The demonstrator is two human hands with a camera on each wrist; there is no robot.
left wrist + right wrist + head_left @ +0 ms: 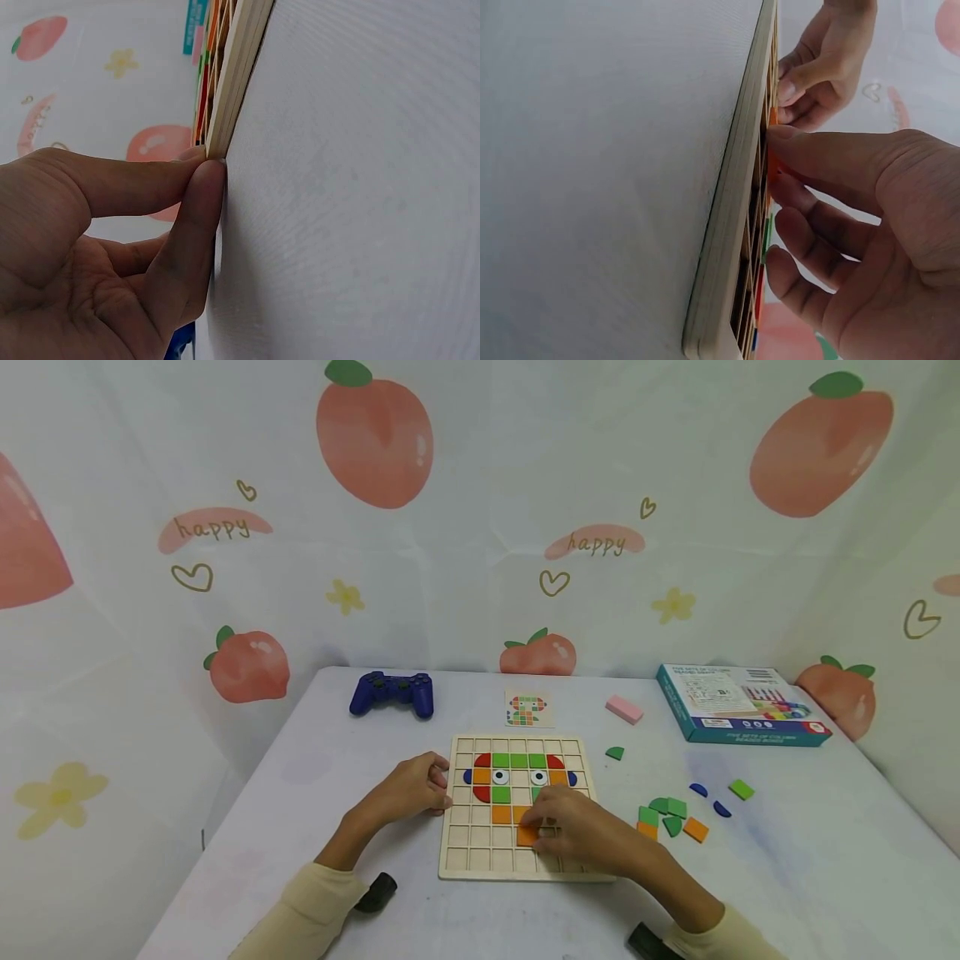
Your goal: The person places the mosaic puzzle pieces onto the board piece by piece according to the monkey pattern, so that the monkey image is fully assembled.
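Note:
On the white table lies a wooden grid board point(480, 862) with red, green, orange and blue tiles and two round eye tiles set in its upper cells. My left hand point(411, 787) is at the board's left side; in the left wrist view its thumb and a finger pinch the board's edge point(238, 82). Over the lower middle cells, my right hand point(588, 831) pinches an orange square tile point(527, 836) between thumb and fingers, just below two orange squares in the row above. Part of the board's right side is hidden behind this hand.
Loose green, orange and blue pieces point(677, 808) lie right of the board, with one green quarter-round point(615, 752) farther back. Behind the board are a pattern card point(528, 708), a pink block point(624, 709), a blue game controller point(392, 692) and a game box point(738, 706).

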